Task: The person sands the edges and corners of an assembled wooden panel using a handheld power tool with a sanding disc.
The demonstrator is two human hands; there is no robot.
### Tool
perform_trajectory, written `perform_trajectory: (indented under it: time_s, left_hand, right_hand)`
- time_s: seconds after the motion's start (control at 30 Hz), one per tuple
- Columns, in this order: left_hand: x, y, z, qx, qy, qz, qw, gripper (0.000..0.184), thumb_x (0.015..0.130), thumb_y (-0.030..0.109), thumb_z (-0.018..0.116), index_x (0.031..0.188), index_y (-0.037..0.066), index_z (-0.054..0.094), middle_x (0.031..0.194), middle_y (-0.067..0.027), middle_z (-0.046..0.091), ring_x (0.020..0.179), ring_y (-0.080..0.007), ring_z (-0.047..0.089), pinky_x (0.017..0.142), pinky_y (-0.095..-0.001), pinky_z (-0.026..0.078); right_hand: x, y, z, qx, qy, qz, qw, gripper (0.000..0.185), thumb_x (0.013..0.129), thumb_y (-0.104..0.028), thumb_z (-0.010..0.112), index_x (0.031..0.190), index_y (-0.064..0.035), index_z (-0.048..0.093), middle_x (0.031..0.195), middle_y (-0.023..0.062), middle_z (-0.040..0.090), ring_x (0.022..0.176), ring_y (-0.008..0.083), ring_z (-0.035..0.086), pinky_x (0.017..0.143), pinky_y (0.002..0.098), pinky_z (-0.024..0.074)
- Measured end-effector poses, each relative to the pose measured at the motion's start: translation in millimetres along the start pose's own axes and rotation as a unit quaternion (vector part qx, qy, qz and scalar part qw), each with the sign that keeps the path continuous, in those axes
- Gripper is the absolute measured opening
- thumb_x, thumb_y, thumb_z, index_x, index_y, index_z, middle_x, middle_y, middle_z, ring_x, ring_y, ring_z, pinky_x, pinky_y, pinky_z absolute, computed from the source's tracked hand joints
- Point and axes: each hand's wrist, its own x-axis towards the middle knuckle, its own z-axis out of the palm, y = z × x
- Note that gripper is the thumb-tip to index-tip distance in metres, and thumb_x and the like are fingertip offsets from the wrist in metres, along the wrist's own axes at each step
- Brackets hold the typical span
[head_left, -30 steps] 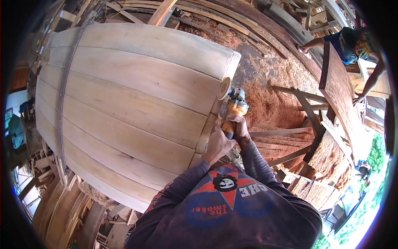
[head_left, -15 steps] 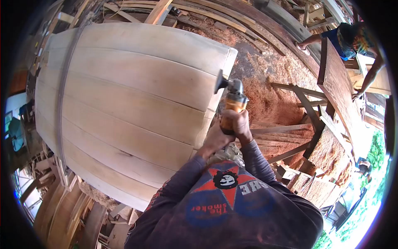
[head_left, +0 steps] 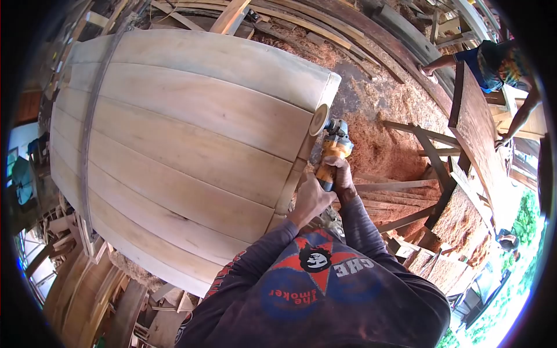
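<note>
A yellow and black power tool with a round sanding disc is held between both my hands. My left hand wraps the rear end of its body. Further forward, my right hand grips the yellow body near the head. The disc is at the right edge of a large curved panel of pale wooden planks, its round face turned toward me. Whether it touches the wood I cannot tell.
A dark strap crosses the panel's left part. Red-brown shavings cover the ground at right, beside crossed timbers and a brown board. Another person is at the upper right, one hand on that board. Stacked planks lie behind.
The tool moved up toward the panel's edge and tilted, then came back toward me and to the right. Its disc turned from edge-on to showing its face. Both hands kept hold.
</note>
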Motion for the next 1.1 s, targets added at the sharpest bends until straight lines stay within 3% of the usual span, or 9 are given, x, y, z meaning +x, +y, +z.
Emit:
perform_trajectory:
  time_s: [0.03,0.1,0.33,0.5,0.6,0.67,0.73,0.87,1.1]
  left_hand:
    - [1.6,4.3,-3.7,0.002,0.0,-0.004,1.0,0.067,0.068,0.026,0.084,0.111,-0.014,0.05,0.094,-0.0367,0.07,0.091,-0.0503,0.072,0.081,-0.0521,0.059]
    - [7.1,10.5,-11.6,0.002,-0.07,-0.063,0.996,0.118,0.07,0.026,0.081,0.16,-0.008,0.013,0.11,-0.0385,0.068,0.103,-0.0499,0.069,0.092,-0.0494,0.057]
    - [20.7,12.0,-19.1,-0.003,-0.058,-0.038,0.998,0.111,0.069,0.023,0.083,0.157,-0.007,0.024,0.112,-0.0313,0.07,0.104,-0.0457,0.071,0.092,-0.0466,0.057]
    - [36.7,-13.5,-27.3,-0.327,-0.214,-0.006,0.92,0.076,0.068,0.008,0.088,0.136,0.001,0.055,0.117,-0.0058,0.069,0.11,-0.0191,0.068,0.097,-0.0358,0.053]
    - [23.2,-13.1,-24.9,-0.408,-0.182,-0.003,0.895,0.068,0.07,0.01,0.087,0.132,0.002,0.059,0.119,-0.0055,0.069,0.109,-0.0167,0.068,0.095,-0.0356,0.054]
    - [16.2,-1.6,-29.1,-0.405,-0.164,-0.003,0.9,0.071,0.07,0.013,0.087,0.134,0.002,0.057,0.118,-0.0088,0.069,0.109,-0.0197,0.068,0.094,-0.0361,0.054]
    - [13.2,21.5,-39.5,-0.19,-0.144,0.009,0.971,0.078,0.069,0.016,0.087,0.137,-0.001,0.052,0.119,-0.0137,0.069,0.11,-0.0235,0.069,0.095,-0.0367,0.054]
    - [24.7,36.0,-17.4,-0.003,-0.102,-0.046,0.994,0.086,0.068,0.028,0.083,0.132,-0.013,0.043,0.114,-0.0365,0.066,0.106,-0.0484,0.069,0.092,-0.0502,0.056]
    - [34.9,35.3,-12.9,0.003,-0.062,-0.041,0.997,0.089,0.068,0.028,0.083,0.132,-0.016,0.04,0.113,-0.0395,0.065,0.106,-0.05,0.068,0.092,-0.0507,0.057]
  right_hand:
    - [2.0,-0.7,1.3,-0.008,0.008,-0.004,1.0,0.03,0.078,-0.018,0.07,0.101,0.0011,0.066,0.088,0.009,0.068,0.075,0.0217,0.068,0.075,0.0357,0.0601]
    - [6.2,-2.9,2.9,0.008,0.005,0.006,1.0,0.03,0.078,-0.017,0.07,0.101,0.001,0.066,0.088,0.0087,0.068,0.075,0.0218,0.069,0.075,0.0358,0.0602]
    - [10.2,-17.4,16.9,-0.064,0.032,-0.062,0.996,0.028,0.079,-0.019,0.072,0.1,0.0003,0.068,0.085,0.0072,0.07,0.073,0.0185,0.069,0.072,0.0333,0.0585]
    - [-13.6,-38.7,68.1,-0.241,0.086,-0.115,0.96,0.028,0.079,-0.017,0.076,0.101,-0.0005,0.072,0.083,0.002,0.069,0.071,0.0128,0.065,0.067,0.0296,0.0542]
    - [-16.9,-35.5,72.8,-0.31,0.062,-0.162,0.935,0.037,0.075,-0.018,0.079,0.107,-0.0011,0.07,0.089,0.0035,0.069,0.075,0.0138,0.064,0.07,0.0301,0.0538]
    - [-27.2,-40.3,73.0,-0.267,0.079,-0.125,0.952,0.036,0.074,-0.017,0.079,0.105,-0.0009,0.07,0.09,0.0047,0.07,0.077,0.0144,0.065,0.071,0.0308,0.0541]
    - [-19.5,-36.3,48.0,-0.227,0.084,-0.101,0.965,0.024,0.078,-0.019,0.071,0.093,-0.0001,0.072,0.085,0.0075,0.071,0.077,0.0177,0.068,0.07,0.0318,0.0557]
    - [18.5,-26.2,-7.9,0.0,0.006,-0.01,1.0,0.03,0.082,-0.019,0.07,0.106,-0.0015,0.066,0.092,0.0102,0.069,0.078,0.0229,0.07,0.077,0.0372,0.0607]
    - [33.7,-28.8,-5.0,0.027,-0.02,-0.002,0.999,0.037,0.081,-0.017,0.07,0.113,-0.0017,0.06,0.09,0.0087,0.067,0.08,0.0235,0.069,0.078,0.0374,0.0606]
